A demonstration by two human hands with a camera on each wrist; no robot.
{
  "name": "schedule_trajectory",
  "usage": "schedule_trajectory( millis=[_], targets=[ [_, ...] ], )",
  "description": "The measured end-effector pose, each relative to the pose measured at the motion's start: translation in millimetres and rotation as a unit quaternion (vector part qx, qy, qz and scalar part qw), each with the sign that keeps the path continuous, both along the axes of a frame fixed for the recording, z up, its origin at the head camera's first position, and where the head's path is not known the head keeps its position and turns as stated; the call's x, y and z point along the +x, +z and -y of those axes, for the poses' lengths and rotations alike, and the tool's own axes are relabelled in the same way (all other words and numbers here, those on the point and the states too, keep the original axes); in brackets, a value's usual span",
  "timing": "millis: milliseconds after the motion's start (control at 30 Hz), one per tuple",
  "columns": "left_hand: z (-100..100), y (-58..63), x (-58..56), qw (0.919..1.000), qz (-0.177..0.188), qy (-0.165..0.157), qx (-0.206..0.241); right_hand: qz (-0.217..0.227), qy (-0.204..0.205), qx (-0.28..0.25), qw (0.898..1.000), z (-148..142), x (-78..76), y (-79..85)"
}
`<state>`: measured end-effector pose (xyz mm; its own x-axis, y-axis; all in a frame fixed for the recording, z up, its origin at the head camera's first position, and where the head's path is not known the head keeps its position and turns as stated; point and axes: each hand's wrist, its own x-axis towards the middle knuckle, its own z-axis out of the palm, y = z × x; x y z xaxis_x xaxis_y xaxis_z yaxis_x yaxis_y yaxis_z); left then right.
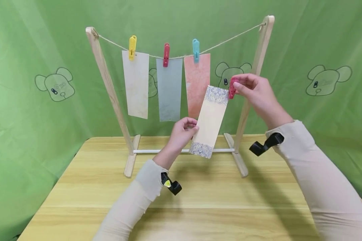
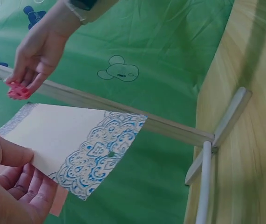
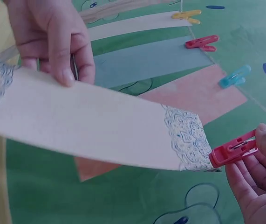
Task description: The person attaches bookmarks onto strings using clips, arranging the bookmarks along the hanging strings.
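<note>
My left hand pinches the left edge of a cream paper card with blue lace patterns at both ends. The card leans, its top towards the right. My right hand pinches a red clothespin between thumb and fingers, beside the card's top right corner. In the right wrist view the tip of the red clothespin meets that corner; whether it clamps the card I cannot tell. Behind hang a white card, a grey-blue card and a pink card, the last partly hidden by the patterned card.
A string spans two wooden posts joined low down by a white rod. Yellow, red and blue clothespins hold the hanging cards. The stand rests on a wooden table before a green curtain.
</note>
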<state>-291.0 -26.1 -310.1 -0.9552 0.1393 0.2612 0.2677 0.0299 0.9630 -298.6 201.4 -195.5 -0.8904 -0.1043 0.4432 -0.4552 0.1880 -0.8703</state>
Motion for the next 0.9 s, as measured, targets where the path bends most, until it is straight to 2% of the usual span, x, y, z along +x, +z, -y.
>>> schedule_trajectory(
  millis=[233, 500, 700, 900],
  targets=[
    [-8.3, 15.0, -1.6, 0.9994, -0.023, 0.021, 0.013, 0.009, 0.018, -0.042, 0.999, 10.1, -1.7, 24.6],
    [-18.7, 32.9, -2.5, 0.9980, -0.057, 0.024, 0.016, 0.016, 0.030, -0.095, 0.995, 20.7, -5.7, 52.4],
    [-25.9, 42.3, -6.1, 0.9973, -0.058, 0.038, 0.023, 0.008, 0.024, -0.105, 0.994, 25.1, -9.6, 68.5],
    [-30.5, 48.0, -11.0, 0.9963, -0.063, 0.054, 0.025, 0.021, 0.011, -0.128, 0.991, 28.1, -14.6, 83.8]
  ],
)
